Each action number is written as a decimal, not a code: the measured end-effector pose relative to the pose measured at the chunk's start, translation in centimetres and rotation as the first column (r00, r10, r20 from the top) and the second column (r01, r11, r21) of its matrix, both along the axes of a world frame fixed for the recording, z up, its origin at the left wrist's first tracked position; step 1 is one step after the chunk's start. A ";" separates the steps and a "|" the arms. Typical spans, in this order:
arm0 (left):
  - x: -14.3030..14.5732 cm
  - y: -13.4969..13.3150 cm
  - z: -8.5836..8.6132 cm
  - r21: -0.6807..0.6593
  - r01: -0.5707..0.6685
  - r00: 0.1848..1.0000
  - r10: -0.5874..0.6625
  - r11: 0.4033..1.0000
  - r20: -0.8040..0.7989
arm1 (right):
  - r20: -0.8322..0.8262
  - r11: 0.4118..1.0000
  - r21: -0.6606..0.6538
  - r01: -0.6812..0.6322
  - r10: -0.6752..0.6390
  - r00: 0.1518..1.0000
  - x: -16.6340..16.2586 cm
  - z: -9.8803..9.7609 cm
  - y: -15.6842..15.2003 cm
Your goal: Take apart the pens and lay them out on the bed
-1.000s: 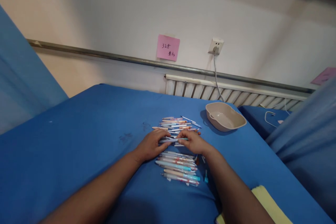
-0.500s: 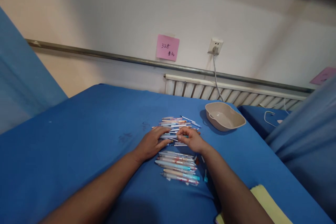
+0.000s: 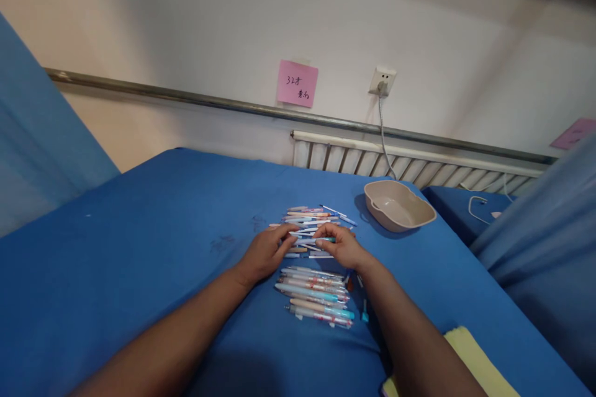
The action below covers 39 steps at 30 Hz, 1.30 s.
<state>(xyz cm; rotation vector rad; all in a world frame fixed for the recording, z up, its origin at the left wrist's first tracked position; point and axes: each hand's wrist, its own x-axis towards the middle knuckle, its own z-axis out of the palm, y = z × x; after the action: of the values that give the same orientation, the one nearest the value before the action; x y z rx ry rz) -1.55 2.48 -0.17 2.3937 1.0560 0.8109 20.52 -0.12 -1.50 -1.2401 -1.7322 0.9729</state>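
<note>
My left hand (image 3: 263,253) and my right hand (image 3: 345,248) are over a loose pile of pens and thin sticks on a blue-covered surface (image 3: 153,248). Between them lies a pale pen (image 3: 307,240) with a teal end, held level. The left thumb and fingers close on its left end, while the right fingers pinch it farther right. Beyond the hands, more pens (image 3: 310,216) lie crosswise in the pile. Nearer to me is a neat row of pens (image 3: 314,298), several with clear or teal parts.
A beige basin (image 3: 399,206) stands at the back right. Small teal and brown pieces (image 3: 364,313) lie by my right forearm, with a yellow cloth (image 3: 479,363) at the front right. A radiator (image 3: 344,158) and a plugged-in cable (image 3: 382,130) are along the wall.
My left fingers have drawn back a little to the left and closed, uncovering more of the pile beneath. The right hand stays almost in place on the pen.
</note>
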 end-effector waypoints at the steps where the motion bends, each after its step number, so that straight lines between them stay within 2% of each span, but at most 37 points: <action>1: 0.0 0.0 0.0 -0.009 -0.012 1.000 0.012 1.000 -0.009 | 0.005 1.000 -0.002 0.008 -0.008 1.000 0.0 0.1 0.0; 7: 0.0 0.0 -0.1 0.046 0.033 0.999 -0.033 0.998 0.002 | 0.040 1.000 0.016 0.025 -0.026 0.999 0.1 0.0 0.0; 13: -0.1 0.2 -0.4 0.022 -0.044 0.999 0.045 0.999 -0.027 | -0.021 0.999 0.035 0.019 -0.018 1.000 0.4 -0.7 0.4; 18: -0.2 0.4 -0.7 0.078 0.095 0.993 -0.089 0.992 -0.077 | -0.013 0.999 0.042 0.024 -0.024 1.000 0.8 -0.6 0.5; 21: -0.4 0.6 -0.8 0.121 0.115 0.989 -0.102 0.986 -0.111 | -0.011 0.999 0.040 0.026 -0.026 1.000 1.7 -0.4 0.6; 23: -0.5 0.8 -0.7 0.137 0.103 0.988 -0.085 0.985 -0.132 | -0.032 0.998 0.023 0.058 -0.057 0.998 2.5 -0.4 0.7; 26: -0.5 0.8 -0.6 0.167 0.101 0.983 -0.073 0.981 -0.171 | -0.102 0.982 -0.001 0.191 -0.190 0.976 3.1 -0.6 1.1; 29: -0.2 0.5 -0.5 0.194 0.114 0.980 -0.078 0.974 -0.183 | -0.188 0.968 -0.037 0.247 -0.249 0.950 2.1 -1.1 1.3; 35: 0.4 -0.3 -0.5 0.199 0.128 0.978 -0.091 0.972 -0.185 | -0.204 0.988 -0.057 0.146 -0.155 0.967 -1.4 -1.4 0.8; 39: 0.2 -0.1 -0.6 0.202 0.121 0.979 -0.083 0.972 -0.189 | -0.193 0.988 -0.048 0.145 -0.152 0.969 -0.8 -1.2 0.9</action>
<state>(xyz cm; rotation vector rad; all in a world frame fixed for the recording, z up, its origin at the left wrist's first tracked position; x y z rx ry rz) -1.31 2.40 -0.72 2.7209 0.9426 0.7148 19.69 0.74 -2.73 -1.2326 -1.4546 1.0035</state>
